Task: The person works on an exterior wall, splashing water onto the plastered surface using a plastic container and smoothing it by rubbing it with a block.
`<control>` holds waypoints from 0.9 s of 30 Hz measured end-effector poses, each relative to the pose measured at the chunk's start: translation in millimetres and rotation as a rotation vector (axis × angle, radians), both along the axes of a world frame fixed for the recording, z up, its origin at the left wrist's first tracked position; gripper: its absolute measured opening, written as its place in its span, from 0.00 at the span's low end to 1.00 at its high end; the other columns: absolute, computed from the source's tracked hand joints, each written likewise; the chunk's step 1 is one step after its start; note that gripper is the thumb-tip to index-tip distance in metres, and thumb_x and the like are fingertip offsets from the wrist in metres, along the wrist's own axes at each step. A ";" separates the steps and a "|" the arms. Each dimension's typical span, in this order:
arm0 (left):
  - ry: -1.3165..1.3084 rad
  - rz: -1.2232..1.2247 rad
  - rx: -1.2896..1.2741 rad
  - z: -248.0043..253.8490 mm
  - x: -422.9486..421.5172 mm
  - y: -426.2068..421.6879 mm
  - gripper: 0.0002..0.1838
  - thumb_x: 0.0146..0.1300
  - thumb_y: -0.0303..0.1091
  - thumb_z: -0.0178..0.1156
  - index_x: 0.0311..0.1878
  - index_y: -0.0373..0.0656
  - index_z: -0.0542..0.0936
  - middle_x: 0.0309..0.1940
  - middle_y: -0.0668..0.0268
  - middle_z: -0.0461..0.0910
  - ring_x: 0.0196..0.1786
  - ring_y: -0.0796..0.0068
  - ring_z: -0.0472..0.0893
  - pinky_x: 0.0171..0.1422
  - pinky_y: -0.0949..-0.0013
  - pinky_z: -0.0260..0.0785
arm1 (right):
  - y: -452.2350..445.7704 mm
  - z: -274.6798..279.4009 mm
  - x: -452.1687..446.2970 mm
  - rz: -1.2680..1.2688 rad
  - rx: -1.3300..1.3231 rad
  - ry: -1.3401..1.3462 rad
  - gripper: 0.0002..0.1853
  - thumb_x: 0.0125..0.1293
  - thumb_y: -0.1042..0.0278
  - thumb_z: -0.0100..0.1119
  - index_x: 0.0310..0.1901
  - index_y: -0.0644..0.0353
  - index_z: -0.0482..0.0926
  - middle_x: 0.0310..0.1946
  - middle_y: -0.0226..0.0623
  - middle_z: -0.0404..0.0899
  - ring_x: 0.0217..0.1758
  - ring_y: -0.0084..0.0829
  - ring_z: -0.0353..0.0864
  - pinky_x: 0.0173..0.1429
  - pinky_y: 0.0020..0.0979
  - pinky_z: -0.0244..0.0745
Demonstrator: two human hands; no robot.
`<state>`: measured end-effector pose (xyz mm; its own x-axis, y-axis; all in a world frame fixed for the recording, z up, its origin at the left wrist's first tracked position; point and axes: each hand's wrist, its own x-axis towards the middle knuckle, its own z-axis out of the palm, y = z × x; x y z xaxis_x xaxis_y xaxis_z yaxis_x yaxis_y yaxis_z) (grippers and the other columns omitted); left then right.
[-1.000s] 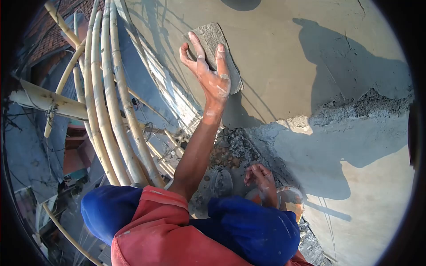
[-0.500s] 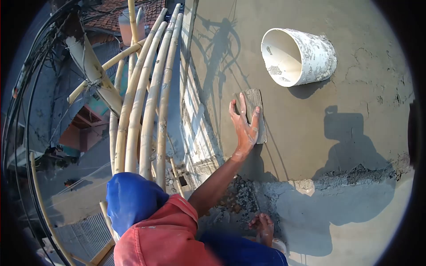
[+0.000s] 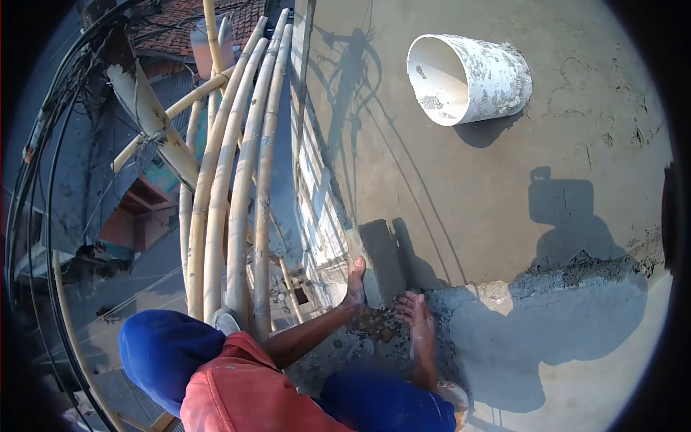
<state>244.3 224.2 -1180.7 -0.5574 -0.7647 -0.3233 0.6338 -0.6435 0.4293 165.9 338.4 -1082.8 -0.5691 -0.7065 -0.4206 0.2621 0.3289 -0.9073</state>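
Observation:
A grey, mortar-coloured block (image 3: 386,259) stands tilted at the lower middle, its paler side facing left; I cannot tell if it is wood or masonry. My left hand (image 3: 353,286) grips its lower left side, with the thumb up along the pale side and the other fingers mostly hidden. Close to the block's lower right corner, my right hand (image 3: 416,315) has its fingers stretched toward it; whether they touch is unclear. Below both hands lie crumbled mortar and rubble (image 3: 374,324).
A mortar-smeared white bucket (image 3: 497,79) lies on its side on the smooth grey surface (image 3: 461,194). Bamboo poles (image 3: 237,165) and an edge with a drop to houses are at left. A rough mortar ridge (image 3: 576,270) runs at right. My blue-covered knee (image 3: 165,353) juts left.
My left hand has drawn the block down toward me and turned it, moving from spread fingers over it to a grip on its side. My right hand has come up beside it.

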 end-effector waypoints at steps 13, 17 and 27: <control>0.011 -0.098 -0.893 19.5 5.6 68.7 0.45 0.59 0.70 0.39 0.65 0.38 0.60 0.50 0.54 0.75 0.52 0.65 0.76 0.56 0.58 0.68 | 70.6 57.3 2.7 -0.185 -0.002 0.063 0.26 0.53 0.68 0.66 0.53 0.68 0.70 0.47 0.39 0.75 0.50 0.28 0.72 0.58 0.29 0.64; -0.010 -0.369 -1.315 -7.1 13.7 45.2 0.44 0.61 0.69 0.37 0.65 0.38 0.62 0.45 0.54 0.78 0.49 0.65 0.78 0.53 0.60 0.70 | 117.2 107.3 12.9 -0.194 0.311 0.588 0.28 0.48 0.67 0.67 0.51 0.69 0.71 0.45 0.41 0.74 0.50 0.30 0.72 0.57 0.30 0.65; -0.160 -0.280 -1.187 -32.4 8.3 11.7 0.33 0.65 0.58 0.41 0.59 0.38 0.70 0.33 0.58 0.80 0.30 0.69 0.79 0.37 0.69 0.72 | 294.2 106.2 20.0 0.224 1.088 0.485 0.24 0.55 0.68 0.64 0.54 0.56 0.70 0.55 0.46 0.71 0.48 0.47 0.76 0.51 0.44 0.72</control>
<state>252.6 235.9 -1213.1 -0.7672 -0.4920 0.4114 0.4232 0.0937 0.9012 185.8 632.6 -976.6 -0.7429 -0.2196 -0.6324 -0.1888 0.9750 -0.1168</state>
